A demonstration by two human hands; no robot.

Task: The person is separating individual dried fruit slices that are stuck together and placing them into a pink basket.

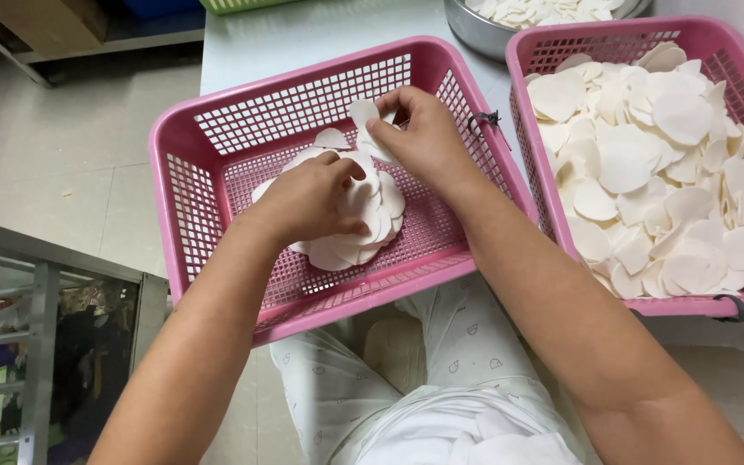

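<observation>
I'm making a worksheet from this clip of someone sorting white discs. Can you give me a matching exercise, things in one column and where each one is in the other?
Things:
1. left hand
2. right hand
3. full pink basket
4. metal bowl

Places:
A. at the top edge, behind the baskets, holding more white discs
B. pressed on the small pile of discs in the near basket
C. on the right, heaped with white discs
D. lifted above the pile, pinching a single disc

Pairs: 1-B, 2-D, 3-C, 4-A
</observation>
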